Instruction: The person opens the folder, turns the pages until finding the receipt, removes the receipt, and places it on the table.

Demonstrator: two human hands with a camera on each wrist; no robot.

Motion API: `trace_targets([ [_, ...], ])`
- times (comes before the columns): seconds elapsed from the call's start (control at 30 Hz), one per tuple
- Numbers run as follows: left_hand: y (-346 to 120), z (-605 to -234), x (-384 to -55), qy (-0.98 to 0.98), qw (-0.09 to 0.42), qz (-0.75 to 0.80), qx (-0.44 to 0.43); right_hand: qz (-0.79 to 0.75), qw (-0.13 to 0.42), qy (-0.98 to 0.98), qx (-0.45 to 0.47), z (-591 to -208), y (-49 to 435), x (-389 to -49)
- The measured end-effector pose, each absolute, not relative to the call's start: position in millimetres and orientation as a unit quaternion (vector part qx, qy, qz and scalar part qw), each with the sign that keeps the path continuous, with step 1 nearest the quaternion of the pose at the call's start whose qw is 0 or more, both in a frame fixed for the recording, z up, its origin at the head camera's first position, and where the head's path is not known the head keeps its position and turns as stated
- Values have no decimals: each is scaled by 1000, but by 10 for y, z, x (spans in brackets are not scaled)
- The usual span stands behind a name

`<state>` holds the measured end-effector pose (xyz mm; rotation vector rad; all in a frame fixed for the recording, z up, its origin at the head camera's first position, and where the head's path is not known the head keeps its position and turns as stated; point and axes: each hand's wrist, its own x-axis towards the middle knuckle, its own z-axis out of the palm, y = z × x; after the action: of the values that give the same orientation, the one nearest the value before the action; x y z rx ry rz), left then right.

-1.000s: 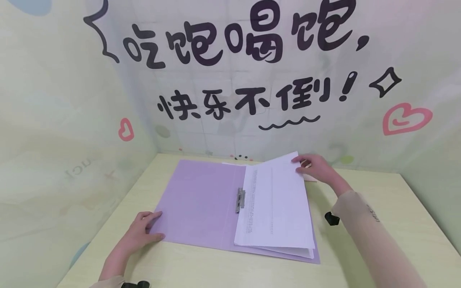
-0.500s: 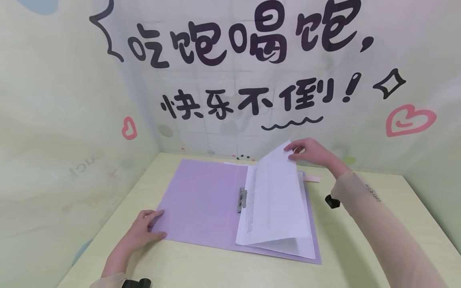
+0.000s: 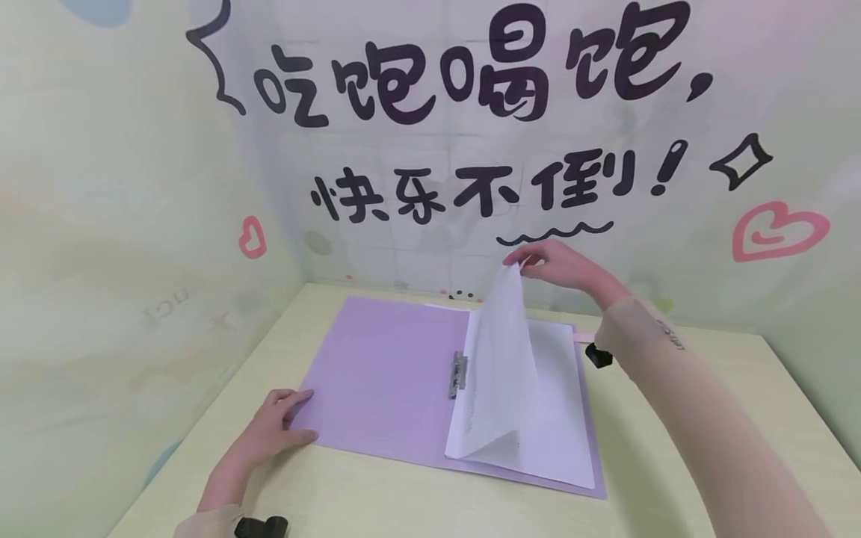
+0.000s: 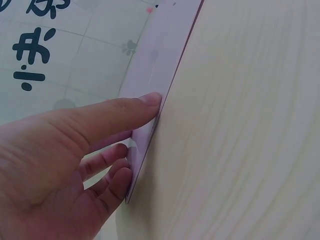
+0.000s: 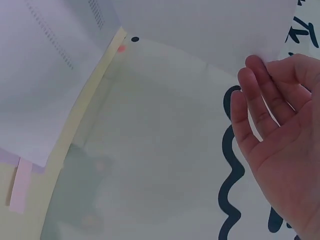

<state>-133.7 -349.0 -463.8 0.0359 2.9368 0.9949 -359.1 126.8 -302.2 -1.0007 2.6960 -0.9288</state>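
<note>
An open purple folder (image 3: 383, 373) lies flat on a pale wooden table (image 3: 679, 478). A metal clip (image 3: 459, 375) sits at its spine, and a stack of printed paper (image 3: 561, 403) lies on its right half. My right hand (image 3: 523, 261) pinches the far corner of the top sheet (image 3: 501, 351) and holds it almost upright. In the right wrist view my right hand (image 5: 260, 95) has its fingers behind that sheet's (image 5: 210, 25) corner. My left hand (image 3: 292, 418) rests with straight fingers on the folder's near left corner. In the left wrist view my left hand's (image 4: 135, 135) thumb lies along the folder's (image 4: 160, 65) edge.
Pale green walls with large black lettering (image 3: 471, 75) and pink hearts close in the table at the back and on both sides. A pink tab (image 3: 582, 338) sticks out from the folder's far right edge. Black cameras (image 3: 599, 355) sit on both wrists.
My right hand has lifted the top sheet from nearly flat to almost upright and swung it left. My left hand and the folder have stayed put.
</note>
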Motion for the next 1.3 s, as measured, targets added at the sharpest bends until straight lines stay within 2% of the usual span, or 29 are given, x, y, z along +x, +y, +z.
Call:
trace_targets([
  [0.33, -3492, -4644, -1351, 949, 16, 313, 12, -339, 45, 877, -336, -3069, 723, -3640],
  [0.63, -3488, -4644, -1356, 950, 21, 312, 8, -392, 10, 850, -351, -3284, 151, -3684],
  [0.97, -3530, -4671, -1334, 951, 8, 310, 10, -408, 54, 827, -384, -3668, -422, -3580],
  [1.3, -3489, -4681, -1334, 945, 5, 326, 15, -385, 58, 849, -356, -4052, -556, -3530],
])
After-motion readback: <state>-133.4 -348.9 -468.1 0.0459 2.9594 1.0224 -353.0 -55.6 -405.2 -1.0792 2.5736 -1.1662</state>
